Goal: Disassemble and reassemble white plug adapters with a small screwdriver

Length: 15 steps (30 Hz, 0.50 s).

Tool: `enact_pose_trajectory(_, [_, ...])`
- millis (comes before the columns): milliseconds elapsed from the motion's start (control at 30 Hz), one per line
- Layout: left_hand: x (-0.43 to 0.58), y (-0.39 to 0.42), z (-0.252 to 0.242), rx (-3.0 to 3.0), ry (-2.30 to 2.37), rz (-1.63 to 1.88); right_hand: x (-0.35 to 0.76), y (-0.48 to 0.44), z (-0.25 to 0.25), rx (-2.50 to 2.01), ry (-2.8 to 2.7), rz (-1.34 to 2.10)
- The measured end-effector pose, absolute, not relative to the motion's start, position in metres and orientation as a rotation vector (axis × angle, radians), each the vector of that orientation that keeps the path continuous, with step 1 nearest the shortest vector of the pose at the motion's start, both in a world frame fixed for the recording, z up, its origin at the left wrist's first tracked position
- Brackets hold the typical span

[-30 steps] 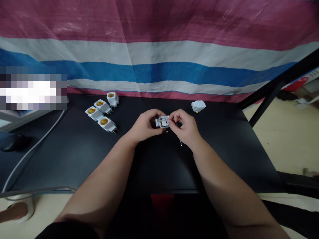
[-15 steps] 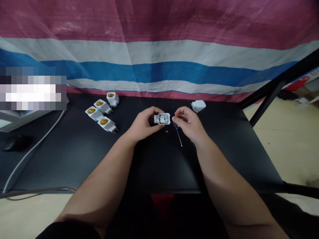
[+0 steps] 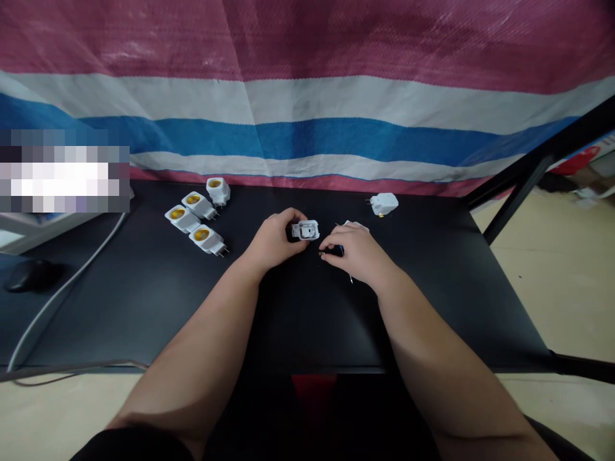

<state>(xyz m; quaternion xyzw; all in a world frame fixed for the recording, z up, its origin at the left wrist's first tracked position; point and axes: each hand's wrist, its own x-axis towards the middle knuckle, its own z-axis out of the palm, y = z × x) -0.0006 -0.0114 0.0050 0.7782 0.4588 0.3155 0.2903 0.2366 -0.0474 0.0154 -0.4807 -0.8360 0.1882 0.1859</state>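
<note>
My left hand [image 3: 276, 240] is closed on a white plastic plug housing [image 3: 308, 230], its hollow inside facing up. To the right, my right hand [image 3: 358, 253] reaches down to the table, thumb and index fingertips closed around a tiny brass-coloured part [image 3: 320, 254]. Under that hand lies a screwdriver [image 3: 351, 280]; its blue handle is mostly hidden and the tip points toward me. A white plastic piece [image 3: 356, 226] shows just behind the right hand, partly covered by it.
Several white plug-in lamp sockets [image 3: 207, 239] with brass-coloured insides sit at left. Another white plug piece [image 3: 384, 203] lies at back right. A black mouse [image 3: 31, 275] and a grey cable [image 3: 72, 282] are far left. A striped sheet [image 3: 307, 137] hangs behind the black table [image 3: 456, 307].
My right hand has moved down and left from beside the housing to the tiny brass-coloured part on the table. My left hand has shifted the housing slightly left. A white piece now shows behind the right hand.
</note>
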Motion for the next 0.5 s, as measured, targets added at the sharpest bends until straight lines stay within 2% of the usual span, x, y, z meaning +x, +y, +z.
enact_pose_trajectory(367, [-0.002,-0.010,0.003,2.089,1.231,0.814,0.231,-0.050,0.017,-1.350,-2.369,0.533])
enact_pose_trajectory(500, [-0.002,-0.009,0.004,2.090,1.251,0.802,0.246,-0.045,0.022,-1.293,-2.164,0.556])
